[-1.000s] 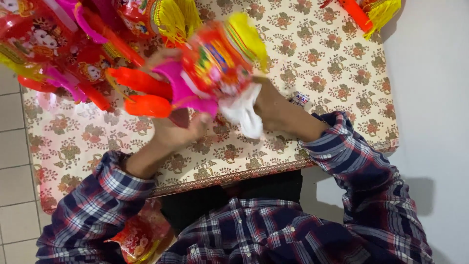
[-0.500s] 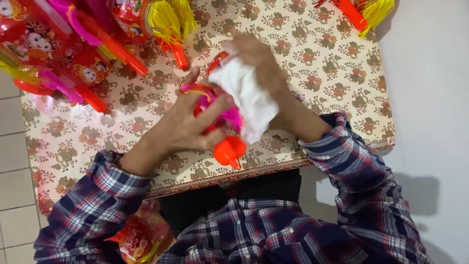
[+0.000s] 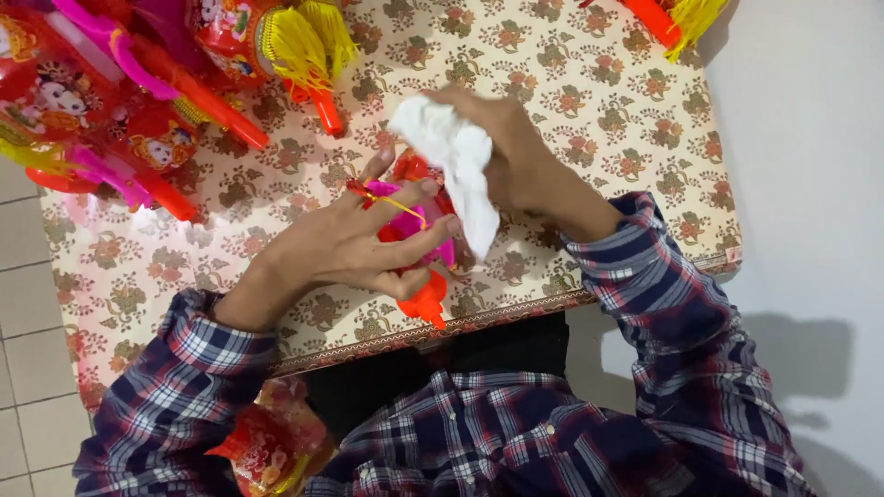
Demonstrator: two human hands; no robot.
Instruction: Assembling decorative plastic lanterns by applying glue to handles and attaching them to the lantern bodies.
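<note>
Over the floral table point(image 3: 599, 83), left hand point(image 3: 354, 244) grips toy lantern point(image 3: 419, 230), right hand point(image 3: 506, 152) clamps white cloth point(image 3: 456, 161)

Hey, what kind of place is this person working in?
Probably a home or small workshop where toy lanterns get cleaned or packed. A table with a floral-patterned cloth holds a pile of red, pink and yellow toy lanterns, and the floor is plain tiles beside a white wall.
</note>
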